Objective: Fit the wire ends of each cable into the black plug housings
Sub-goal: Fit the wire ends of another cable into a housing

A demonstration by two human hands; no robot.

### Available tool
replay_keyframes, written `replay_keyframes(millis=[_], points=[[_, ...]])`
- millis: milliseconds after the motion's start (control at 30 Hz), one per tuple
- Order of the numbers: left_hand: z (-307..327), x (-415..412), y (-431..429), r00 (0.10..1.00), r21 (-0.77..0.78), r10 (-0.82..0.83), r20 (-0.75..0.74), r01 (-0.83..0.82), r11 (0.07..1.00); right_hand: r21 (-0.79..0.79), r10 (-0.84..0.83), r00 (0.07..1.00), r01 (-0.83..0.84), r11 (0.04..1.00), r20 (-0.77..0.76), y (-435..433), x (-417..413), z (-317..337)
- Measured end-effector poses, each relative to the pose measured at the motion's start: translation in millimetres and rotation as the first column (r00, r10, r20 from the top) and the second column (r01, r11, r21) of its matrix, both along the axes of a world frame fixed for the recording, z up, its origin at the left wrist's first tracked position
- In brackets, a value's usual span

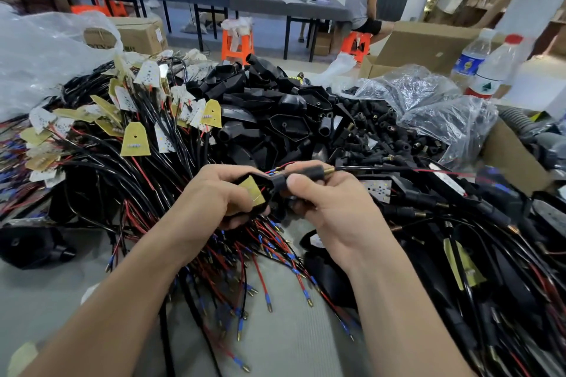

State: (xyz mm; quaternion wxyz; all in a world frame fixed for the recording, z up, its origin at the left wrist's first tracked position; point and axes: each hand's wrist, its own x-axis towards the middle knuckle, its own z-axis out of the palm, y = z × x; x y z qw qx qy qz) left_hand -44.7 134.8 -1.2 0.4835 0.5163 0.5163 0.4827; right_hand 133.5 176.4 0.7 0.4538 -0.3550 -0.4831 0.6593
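The black plug housing [277, 184] sits mid-frame, gripped by the left hand [211, 193] curled round its end with the yellow board [252, 193], while the right hand [330, 208] pinches the brass-tipped barrel [309, 174] beside it between thumb and fingers, red and blue wire ends [279, 169] apparently feeding in on top.

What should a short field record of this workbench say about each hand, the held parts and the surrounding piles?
Left hand: grips a black plastic plug housing holding a yellow trapezoid circuit board
Right hand: pinches a black cylindrical sleeve with a brass tip
Wires: red and blue wires arch over the housing
Behind: heap of loose black housings
Below: black cables with red and blue ends on the grey table
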Motion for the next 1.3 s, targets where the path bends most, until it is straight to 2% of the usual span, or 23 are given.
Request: replay_keyframes(millis=[100, 200, 467, 600, 733, 967, 1167, 1233, 1300], points=[[-2.6, 2.3, 3.1, 0.989, -0.008, 0.139, 0.042, -0.138, 0.990, 0.031, 0.070, 0.997, -0.071, 0.997, 0.040, 1.1, 2.8, -2.7], [-5.2, 1.5, 5.0, 0.972, 0.001, 0.235, -0.019, -0.235, 0.972, 0.069, 0.116, 0.993, -0.116, 0.991, 0.006, 1.6, 5.0, -3.3], [-9.2, -3.3, 5.5, 0.938, 0.013, 0.285, -0.199, -0.288, 0.957, 0.156, 0.104, 0.994, -0.107, 0.982, 0.026, 2.1, 5.6, -6.1], [-9.6, -4.8, 5.2, 0.924, 0.034, 0.286, -0.254, -0.287, 0.957, 0.142, 0.148, 0.989, -0.143, 0.980, -0.028, -0.2, -1.3, -7.4], [-10.5, 0.9, 9.1, 0.941, -0.063, 0.315, -0.126, -0.324, 0.944, 0.079, 0.163, 0.982, -0.156, 0.985, -0.099, -0.4, -2.2, -6.3], [-10.8, 2.7, 11.4, 0.944, -0.091, 0.329, -0.005, -0.328, 0.940, -0.029, 0.182, 0.971, -0.188, 0.982, -0.155, -1.7, 4.2, 0.9], [-11.3, 2.1, 12.1, 0.926, -0.074, 0.374, 0.057, -0.369, 0.926, -0.112, 0.015, 0.967, -0.045, 0.993, -0.253, 1.6, 6.2, 4.1], [-12.9, 2.7, 12.2, 0.919, -0.060, 0.391, 0.045, -0.388, 0.920, -0.101, -0.059, 0.973, 0.037, 0.994, -0.224, -0.2, 1.0, 3.1], [-16.4, 1.6, 12.5, 0.914, -0.028, 0.405, -0.030, -0.406, 0.913, -0.036, -0.126, 0.982, 0.122, 0.992, -0.144, -1.5, -4.5, 0.7]])
